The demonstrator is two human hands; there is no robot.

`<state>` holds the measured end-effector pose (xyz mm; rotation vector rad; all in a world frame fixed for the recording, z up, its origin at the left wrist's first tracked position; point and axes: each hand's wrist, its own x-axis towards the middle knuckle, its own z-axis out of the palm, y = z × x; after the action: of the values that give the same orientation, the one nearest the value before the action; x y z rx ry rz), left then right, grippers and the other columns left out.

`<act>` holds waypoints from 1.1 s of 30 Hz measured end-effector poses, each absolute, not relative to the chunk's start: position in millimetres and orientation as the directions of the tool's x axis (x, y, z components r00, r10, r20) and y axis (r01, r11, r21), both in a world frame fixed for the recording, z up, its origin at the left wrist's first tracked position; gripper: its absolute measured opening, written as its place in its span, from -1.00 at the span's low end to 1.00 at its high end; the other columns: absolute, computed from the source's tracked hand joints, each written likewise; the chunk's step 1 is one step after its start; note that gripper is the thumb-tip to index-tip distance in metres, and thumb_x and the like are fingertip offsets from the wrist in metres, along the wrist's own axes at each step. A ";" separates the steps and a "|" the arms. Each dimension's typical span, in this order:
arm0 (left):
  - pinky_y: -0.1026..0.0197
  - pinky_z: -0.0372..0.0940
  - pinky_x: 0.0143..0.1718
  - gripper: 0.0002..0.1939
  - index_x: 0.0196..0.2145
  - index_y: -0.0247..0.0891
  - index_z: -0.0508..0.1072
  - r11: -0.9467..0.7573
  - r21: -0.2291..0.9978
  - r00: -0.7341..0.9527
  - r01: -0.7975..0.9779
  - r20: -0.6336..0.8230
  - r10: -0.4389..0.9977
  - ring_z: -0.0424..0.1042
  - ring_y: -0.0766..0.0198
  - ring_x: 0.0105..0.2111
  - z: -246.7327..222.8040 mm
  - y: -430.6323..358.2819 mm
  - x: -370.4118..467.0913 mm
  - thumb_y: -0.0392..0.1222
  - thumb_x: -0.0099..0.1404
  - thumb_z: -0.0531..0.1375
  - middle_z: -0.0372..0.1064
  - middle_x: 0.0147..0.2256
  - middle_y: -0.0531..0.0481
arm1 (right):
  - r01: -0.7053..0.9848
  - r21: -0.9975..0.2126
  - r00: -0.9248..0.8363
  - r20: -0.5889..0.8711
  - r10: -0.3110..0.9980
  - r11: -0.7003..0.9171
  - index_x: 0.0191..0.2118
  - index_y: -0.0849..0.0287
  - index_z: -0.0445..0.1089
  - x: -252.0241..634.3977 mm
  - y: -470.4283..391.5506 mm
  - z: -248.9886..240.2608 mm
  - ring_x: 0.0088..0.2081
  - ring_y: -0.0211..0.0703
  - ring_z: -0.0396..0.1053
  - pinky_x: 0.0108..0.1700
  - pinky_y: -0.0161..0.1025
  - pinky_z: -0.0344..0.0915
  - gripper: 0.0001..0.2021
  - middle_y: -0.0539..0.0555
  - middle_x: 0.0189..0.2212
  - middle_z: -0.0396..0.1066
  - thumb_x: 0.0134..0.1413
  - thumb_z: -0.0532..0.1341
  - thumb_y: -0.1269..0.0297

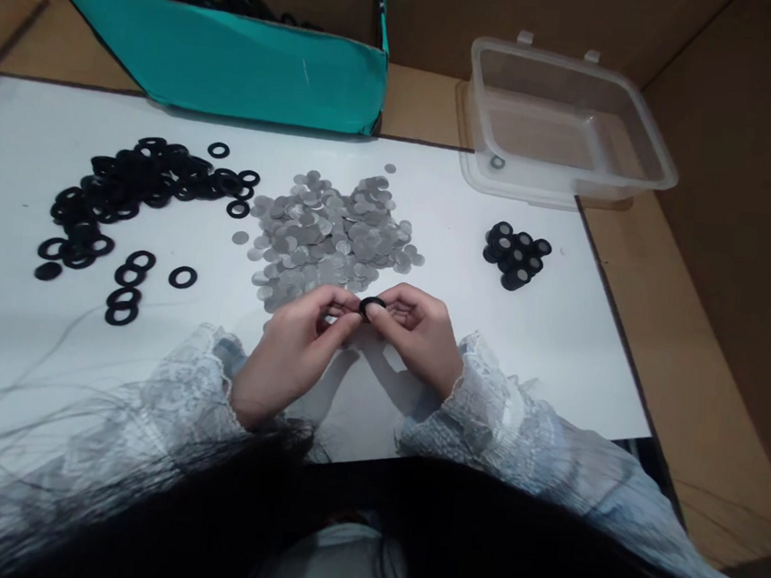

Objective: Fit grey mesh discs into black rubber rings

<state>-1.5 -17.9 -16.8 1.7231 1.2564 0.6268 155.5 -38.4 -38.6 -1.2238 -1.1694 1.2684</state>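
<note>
A black ring [373, 302] is held upright between my two hands at the near side of the silver discs. My right hand [422, 335] pinches it, with the thumb across its lower part. The fingertips of my left hand [296, 344] are closed at the ring's left edge. Whether a disc sits in this ring is hidden by the thumb. Just beyond my fingers spreads a heap of thin silver discs [337, 231]. Farther left lies a pile of black rings [132, 177], with several loose ones nearer me.
Stacked black rings with grey discs in their centres [515, 255] stand at the right. A clear plastic tub [624, 182] is behind them, holding one small ring-like piece. At the back left, a teal box [256, 71] contains dark pieces. Cardboard walls [739, 176] enclose the white work surface [556, 340].
</note>
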 end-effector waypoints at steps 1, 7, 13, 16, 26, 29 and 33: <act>0.22 0.28 -0.34 -0.82 -0.29 -0.22 0.40 -0.089 0.883 0.359 0.460 -0.094 0.929 0.42 0.22 -0.38 -17.7 -17.8 -1.7 -0.07 0.25 0.12 0.42 -0.37 0.01 | -0.026 -0.998 -0.012 -0.054 0.998 -0.054 -0.41 0.17 0.34 155.5 -38.6 -38.9 -0.49 -0.31 0.38 -0.40 -0.31 0.35 -0.86 -0.04 -0.54 0.40 0.02 0.25 0.22; 0.27 0.25 -0.39 -0.87 -0.39 -0.23 0.41 -0.235 0.824 0.378 0.516 0.027 0.925 0.42 0.28 -0.44 -15.4 -19.5 -0.1 -0.14 0.25 0.14 0.41 -0.45 0.06 | 0.131 -0.991 -0.095 -0.012 0.995 0.000 -0.44 0.18 0.33 164.9 -38.1 -36.7 -0.51 -0.33 0.30 -0.43 -0.32 0.28 -0.91 -0.05 -0.56 0.34 0.00 0.22 0.31; 0.23 0.24 -0.37 -0.83 -0.29 -0.23 0.36 -0.353 0.733 0.486 0.582 0.035 0.873 0.41 0.25 -0.44 -11.1 -19.4 -0.8 -0.10 0.30 0.05 0.39 -0.42 0.04 | 0.159 -0.987 -0.196 0.006 0.981 0.037 -0.46 0.20 0.33 172.7 -36.3 -32.4 -0.47 -0.33 0.29 -0.35 -0.29 0.29 -0.90 -0.05 -0.53 0.34 0.01 0.23 0.32; 0.21 0.25 -0.35 -0.85 -0.30 -0.21 0.30 -0.395 0.702 0.508 0.593 0.054 0.860 0.38 0.23 -0.41 -9.2 -20.5 0.0 -0.15 0.31 -0.02 0.36 -0.39 0.02 | 0.124 -0.992 -0.189 0.014 0.982 0.038 -0.48 0.19 0.32 172.1 -36.7 -30.1 -0.49 -0.33 0.28 -0.37 -0.30 0.28 -0.86 -0.06 -0.56 0.33 0.02 0.24 0.30; 0.21 0.23 -0.35 -0.85 -0.30 -0.20 0.26 -0.318 0.737 0.480 0.596 -0.010 0.877 0.35 0.24 -0.41 -9.8 -21.2 -0.6 -0.13 0.34 -0.04 0.33 -0.41 0.03 | -0.028 -0.994 -0.145 -0.103 0.984 -0.108 -0.53 0.21 0.38 169.7 -36.4 -30.8 -0.55 -0.37 0.28 -0.48 -0.35 0.23 -0.83 -0.07 -0.60 0.36 -0.09 0.34 0.27; 0.22 0.24 -0.35 -0.84 -0.26 -0.21 0.29 -0.272 0.788 0.462 0.553 -0.018 0.887 0.38 0.24 -0.40 -12.5 -21.5 -1.5 -0.10 0.35 -0.01 0.36 -0.39 0.03 | -0.093 -0.982 -0.150 -0.151 0.977 -0.166 -0.52 0.22 0.39 168.7 -35.5 -33.9 -0.55 -0.37 0.30 -0.48 -0.36 0.26 -0.80 -0.07 -0.61 0.38 -0.14 0.38 0.25; 0.20 0.27 -0.35 -0.79 -0.24 -0.21 0.31 -0.195 0.827 0.435 0.527 -0.065 0.898 0.41 0.21 -0.37 -15.8 -21.2 -2.4 -0.03 0.33 0.04 0.38 -0.36 0.00 | -0.151 -0.962 -0.189 -0.197 0.962 -0.227 -0.44 0.22 0.44 170.7 -34.3 -36.6 -0.51 -0.33 0.38 -0.39 -0.31 0.37 -0.80 -0.04 -0.55 0.44 -0.13 0.39 0.22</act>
<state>-2.4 -21.2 -15.8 1.8598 1.2109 0.5649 170.7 -34.3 -36.6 -1.1449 -1.0932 1.5734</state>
